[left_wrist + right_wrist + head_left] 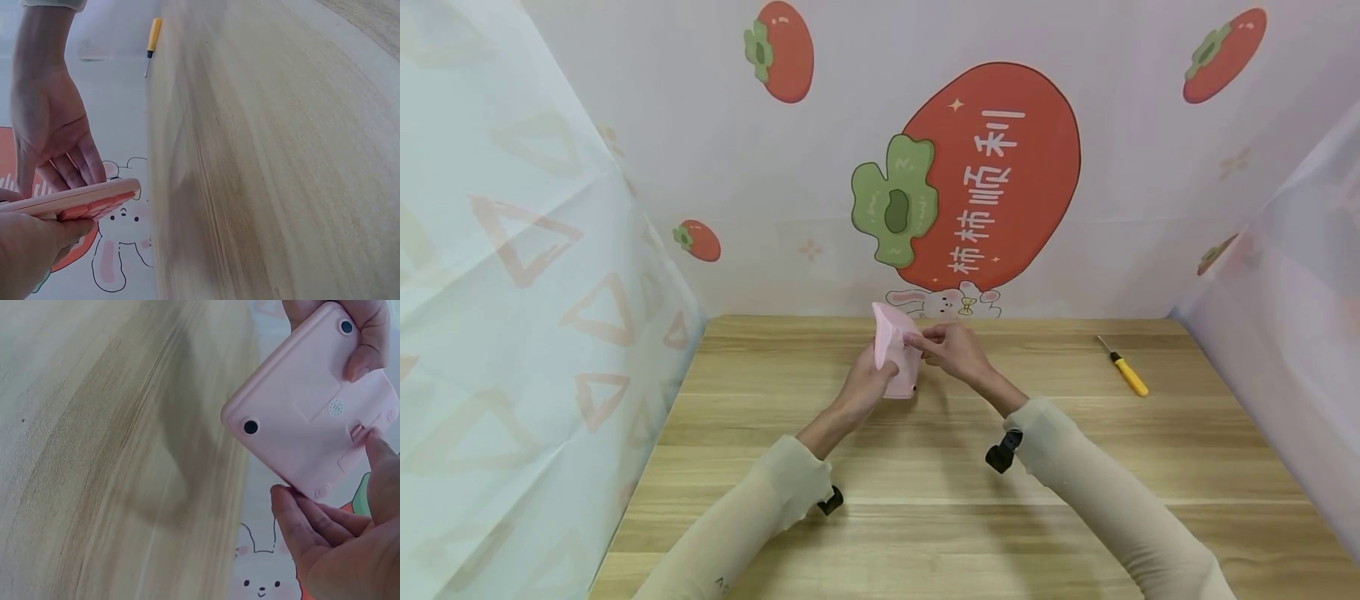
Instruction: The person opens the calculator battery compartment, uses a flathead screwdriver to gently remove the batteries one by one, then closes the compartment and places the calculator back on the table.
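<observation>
A pink calculator (901, 382) is held up above the far part of the table, its back turned toward the head. Its left side is gripped by my left hand (867, 382), with the thumb on the back. In the left wrist view, reddish keys (94, 207) show on its underside. My right hand (957, 350) holds the other side. In the right wrist view, the right thumb (377, 445) presses at the latch of the closed battery cover (340, 428), while the fingers touch the calculator's edge. Two black rubber feet show on the back.
A screwdriver (1126, 371) with a yellow handle lies at the right of the wooden table (925, 533). Behind the table stands a white printed sheet (820, 167) with persimmons; more sheets hang at both sides.
</observation>
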The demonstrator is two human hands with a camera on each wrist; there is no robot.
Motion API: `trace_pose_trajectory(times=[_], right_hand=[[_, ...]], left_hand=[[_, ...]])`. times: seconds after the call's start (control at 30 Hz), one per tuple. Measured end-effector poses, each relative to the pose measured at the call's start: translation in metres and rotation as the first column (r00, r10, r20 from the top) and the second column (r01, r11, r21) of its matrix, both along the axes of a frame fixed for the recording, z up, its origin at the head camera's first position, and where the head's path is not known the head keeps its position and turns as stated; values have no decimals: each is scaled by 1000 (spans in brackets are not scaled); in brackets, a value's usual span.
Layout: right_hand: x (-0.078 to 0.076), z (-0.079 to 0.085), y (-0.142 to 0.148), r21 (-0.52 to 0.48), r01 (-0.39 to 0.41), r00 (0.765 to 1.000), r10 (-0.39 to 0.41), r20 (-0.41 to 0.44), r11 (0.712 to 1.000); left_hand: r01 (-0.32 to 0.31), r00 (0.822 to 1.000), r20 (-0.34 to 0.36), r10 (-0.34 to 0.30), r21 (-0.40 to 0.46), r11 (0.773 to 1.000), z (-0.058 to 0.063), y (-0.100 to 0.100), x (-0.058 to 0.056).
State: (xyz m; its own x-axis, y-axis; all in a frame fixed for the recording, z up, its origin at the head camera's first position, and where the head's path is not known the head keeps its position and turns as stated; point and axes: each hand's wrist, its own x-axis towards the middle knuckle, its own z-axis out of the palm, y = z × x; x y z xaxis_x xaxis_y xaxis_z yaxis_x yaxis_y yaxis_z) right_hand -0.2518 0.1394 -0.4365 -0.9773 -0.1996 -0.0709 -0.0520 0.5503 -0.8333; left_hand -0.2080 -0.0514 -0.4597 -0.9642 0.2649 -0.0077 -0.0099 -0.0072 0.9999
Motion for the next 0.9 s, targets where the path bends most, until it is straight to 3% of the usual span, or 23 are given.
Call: trace_pose_trajectory(times=[0.23,0.53,0.7,0.9], right_hand=[[-4,-6,1,-153,24,992,-4,130,988],[-4,-9,3,-258,28,982,21,187,966],[-3,-10,3,-274,45,978,14,210,961],[-5,-14,2,-218,82,972,-30,233,972]], left_hand=[[-4,1000,14,4,20,1000,-1,0,0],[-1,1000,12,1,-1,1000,-1,1,0],[2,1000,24,-2,-4,1000,-1,1,-1],[-14,999,49,15,-22,1000,-2,1,-2]])
